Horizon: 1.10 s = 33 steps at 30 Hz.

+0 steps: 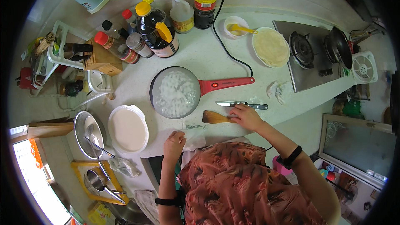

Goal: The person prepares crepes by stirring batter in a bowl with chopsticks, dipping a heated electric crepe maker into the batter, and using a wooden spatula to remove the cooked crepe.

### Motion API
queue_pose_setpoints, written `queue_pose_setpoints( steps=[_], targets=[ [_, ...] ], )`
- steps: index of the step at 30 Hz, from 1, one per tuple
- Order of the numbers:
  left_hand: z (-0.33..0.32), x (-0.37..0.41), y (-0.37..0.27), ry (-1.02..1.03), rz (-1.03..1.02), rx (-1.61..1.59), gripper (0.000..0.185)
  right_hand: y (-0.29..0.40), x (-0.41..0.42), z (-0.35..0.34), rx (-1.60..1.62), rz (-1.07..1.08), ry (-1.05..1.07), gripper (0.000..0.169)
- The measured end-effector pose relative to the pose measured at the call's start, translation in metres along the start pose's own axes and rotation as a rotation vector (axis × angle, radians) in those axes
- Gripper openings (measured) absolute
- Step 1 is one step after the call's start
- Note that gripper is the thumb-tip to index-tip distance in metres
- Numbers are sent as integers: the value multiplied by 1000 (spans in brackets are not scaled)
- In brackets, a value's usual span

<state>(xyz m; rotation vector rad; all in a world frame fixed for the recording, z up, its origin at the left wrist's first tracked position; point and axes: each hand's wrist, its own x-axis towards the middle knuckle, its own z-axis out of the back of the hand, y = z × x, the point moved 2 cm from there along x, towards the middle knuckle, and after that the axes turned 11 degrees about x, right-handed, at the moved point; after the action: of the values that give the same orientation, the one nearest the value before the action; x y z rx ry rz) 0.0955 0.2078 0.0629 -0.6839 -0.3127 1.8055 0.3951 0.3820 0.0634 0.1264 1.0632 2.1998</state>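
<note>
My right hand (247, 117) is over the handle end of a wooden spatula (215, 117), its fingertips close to a knife (240, 104) with a dark handle; whether it grips either cannot be told. Near the counter's front edge, beside a pale plastic bag (194, 138), is my left hand (175, 143), its fingers curled and no held object visible. An electric crepe maker (175, 92) with a red handle and glowing light bears an uneven layer of whitish batter. To its lower left stands a white dish of batter (128, 129). A plate of thin pancakes (271, 47) lies near the stove.
A black cord (224, 45) runs from the red handle to the back. Bottles (158, 31) stand at the rear left by a knife block (104, 59). A metal bowl (90, 134), a white bowl (236, 27), a crumpled tissue (279, 92) and a gas stove (315, 56) surround the work area.
</note>
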Motion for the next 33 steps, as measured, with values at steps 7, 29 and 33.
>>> queue_pose_setpoints(
  steps=[7,29,33],
  targets=[
    [-6,4,-3,42,72,-31,27,-2,-1,-7,6,-37,87,32],
    [-21,11,11,-95,30,-34,13,32,30,5,488,-210,-356,28],
    [-19,11,12,-66,31,-71,10,46,46,6,445,-233,-396,24]
  ],
)
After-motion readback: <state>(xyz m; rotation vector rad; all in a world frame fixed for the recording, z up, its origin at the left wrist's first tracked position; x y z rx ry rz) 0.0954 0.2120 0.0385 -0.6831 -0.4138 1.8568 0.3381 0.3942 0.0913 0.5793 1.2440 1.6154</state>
